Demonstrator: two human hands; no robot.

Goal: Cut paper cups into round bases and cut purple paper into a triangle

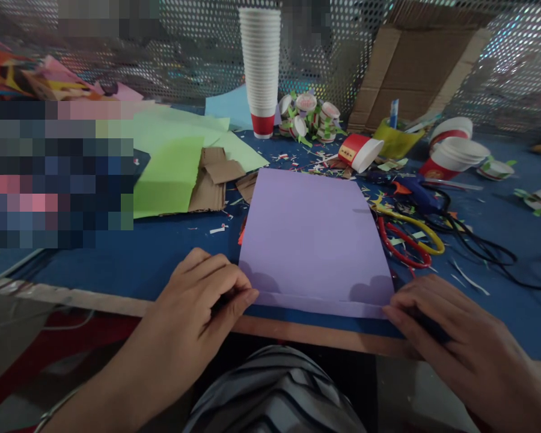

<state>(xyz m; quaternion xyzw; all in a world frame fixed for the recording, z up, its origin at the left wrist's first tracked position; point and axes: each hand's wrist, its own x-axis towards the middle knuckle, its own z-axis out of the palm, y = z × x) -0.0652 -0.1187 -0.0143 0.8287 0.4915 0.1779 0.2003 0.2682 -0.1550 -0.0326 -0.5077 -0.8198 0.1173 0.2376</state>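
Observation:
A sheet of purple paper [315, 234] lies flat on the blue table before me, with a narrow folded strip along its near edge. My left hand [211, 294] pinches the near left corner between thumb and fingers. At the near right corner, my right hand [437, 319] grips the folded strip in the same way. Just right of the sheet lie scissors with one red handle loop [406, 252] and one yellow handle loop [426, 231]. The fingertips' undersides are hidden.
A tall stack of paper cups [261, 72] stands at the back. Green paper [171, 174] and cardboard pieces [210, 186] lie left. A tipped red cup [358, 151], a blue glue gun [419, 192] with a black cord, and a yellow container [394, 141] are to the right. Paper scraps are scattered about.

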